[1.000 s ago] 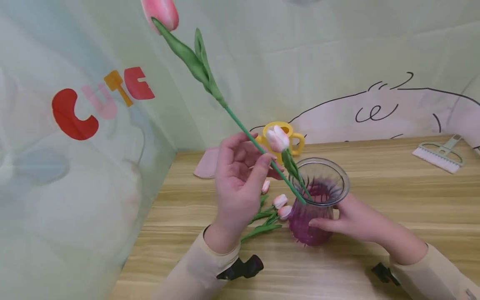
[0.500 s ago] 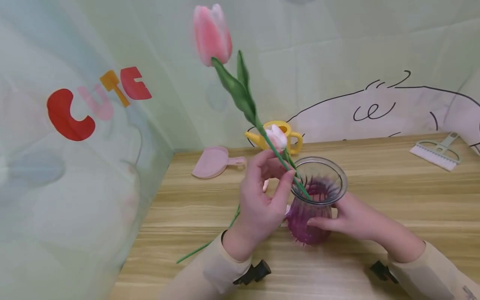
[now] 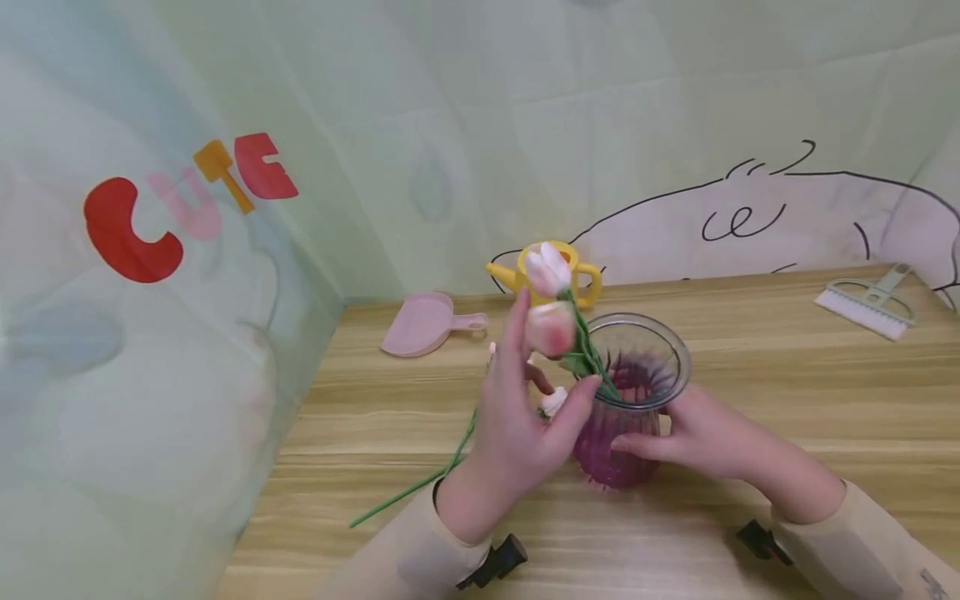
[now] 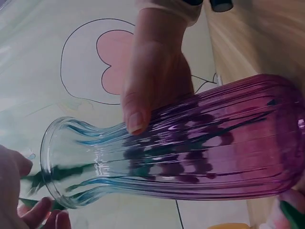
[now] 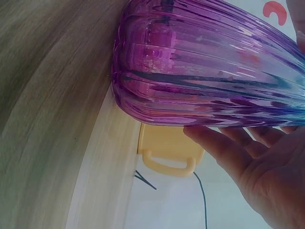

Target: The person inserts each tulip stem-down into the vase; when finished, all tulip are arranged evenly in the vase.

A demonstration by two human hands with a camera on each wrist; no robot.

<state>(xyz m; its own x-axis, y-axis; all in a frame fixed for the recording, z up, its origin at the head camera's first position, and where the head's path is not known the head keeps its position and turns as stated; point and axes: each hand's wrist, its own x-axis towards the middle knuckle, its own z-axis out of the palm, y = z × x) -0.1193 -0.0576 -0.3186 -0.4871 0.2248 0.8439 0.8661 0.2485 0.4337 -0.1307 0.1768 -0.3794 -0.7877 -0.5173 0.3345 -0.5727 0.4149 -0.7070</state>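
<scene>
Clasping the vase [image 3: 615, 458] with the right hand [image 3: 701, 433]; holding the left hand [image 3: 517, 417] spread beside the vase's rim, near two tulips [image 3: 552, 331] leaning from its mouth. Probably settling a stem; next, perhaps reaching for loose tulips [image 3: 554, 402] left of the vase.

vase [image 3: 611, 469]: one. tulips inserted in the vase, heads visible: two, an upper tulip [image 3: 548, 270] and a lower, blurred tulip [image 3: 551, 330]. loose flowers [image 3: 554, 402] on the tabletop: more than one, partly hidden, exact number indeterminable. hands: two, one left hand [image 3: 517, 429] and one right hand [image 3: 701, 435]. sleeves [image 3: 847, 537]: two. black wrist devices [image 3: 763, 542]: two. watering can [image 3: 587, 287]: one. dustpan [image 3: 422, 323]: one. brush [image 3: 862, 312]: one. coloured wall letters [image 3: 138, 250]: four.
</scene>
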